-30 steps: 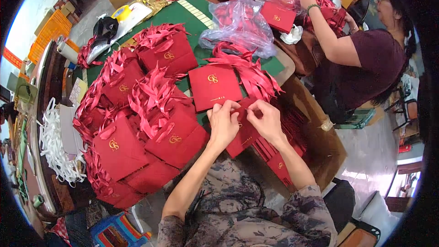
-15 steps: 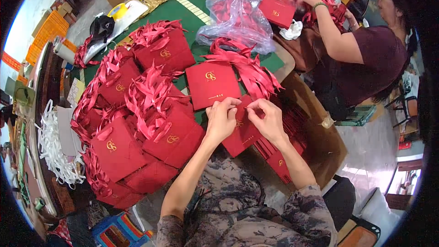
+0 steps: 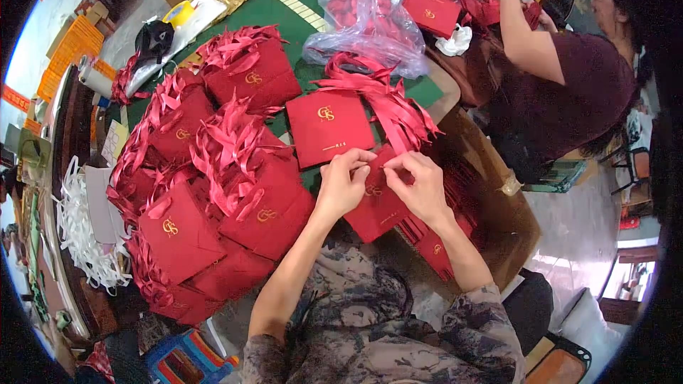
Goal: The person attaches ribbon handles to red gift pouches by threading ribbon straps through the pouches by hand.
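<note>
Between my hands a flat red paper gift bag (image 3: 378, 215) with a gold emblem lies tilted. My left hand (image 3: 344, 183) is closed at its upper left edge, thumb and fingertips pinching the bag. My right hand (image 3: 418, 183) makes a pinch over the bag's upper part; what sits between those fingertips is too small to name. Just beyond, another flat red bag (image 3: 330, 128) lies on the green table top (image 3: 238, 23). Beside it a bundle of loose red ribbons (image 3: 402, 115) trails down toward my right hand.
Red bags with ribbon handles (image 3: 267, 206) are heaped at left. An open cardboard box (image 3: 509, 224) at right holds a row of red bags (image 3: 434, 245). Clear plastic bags (image 3: 366, 28) lie beyond. A co-worker (image 3: 562, 85) handles red ribbons at far right. White ribbons (image 3: 89, 231) hang at far left.
My hands keep almost the same pinching pose on the bag. The co-worker's raised forearm has shifted right, and the view has moved slightly.
</note>
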`<control>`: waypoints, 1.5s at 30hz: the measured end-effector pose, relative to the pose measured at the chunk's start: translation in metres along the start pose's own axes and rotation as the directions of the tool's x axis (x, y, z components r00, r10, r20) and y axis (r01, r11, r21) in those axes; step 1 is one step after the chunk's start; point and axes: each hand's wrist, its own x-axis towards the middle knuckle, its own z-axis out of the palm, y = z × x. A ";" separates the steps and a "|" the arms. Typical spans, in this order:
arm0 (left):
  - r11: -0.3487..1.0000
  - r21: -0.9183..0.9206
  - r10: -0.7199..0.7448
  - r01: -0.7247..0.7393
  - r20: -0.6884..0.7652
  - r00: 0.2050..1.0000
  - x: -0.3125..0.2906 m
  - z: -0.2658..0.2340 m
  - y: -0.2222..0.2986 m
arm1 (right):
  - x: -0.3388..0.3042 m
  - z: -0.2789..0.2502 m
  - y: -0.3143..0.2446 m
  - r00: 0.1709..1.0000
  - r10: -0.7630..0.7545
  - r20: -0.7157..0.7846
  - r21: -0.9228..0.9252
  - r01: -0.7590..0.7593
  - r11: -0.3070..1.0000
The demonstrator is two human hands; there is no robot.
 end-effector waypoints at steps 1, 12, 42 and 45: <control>1.000 0.001 -0.001 0.001 -0.001 1.000 -0.001 0.000 0.002 | 0.000 0.000 -0.001 1.000 0.000 0.001 0.002 0.000 1.000; 0.863 0.472 0.303 -0.179 -0.201 0.932 -0.018 0.022 0.018 | 0.003 0.010 -0.007 0.987 0.158 0.008 -0.070 -0.157 0.985; 0.954 0.231 0.237 -0.192 -0.185 0.954 -0.029 0.016 0.016 | 0.019 -0.035 -0.011 0.976 0.007 0.220 0.232 -0.059 0.971; 0.883 0.366 0.365 -0.294 -0.141 0.920 -0.036 0.022 0.032 | 0.027 -0.039 0.007 0.902 -0.209 0.376 0.114 0.179 0.977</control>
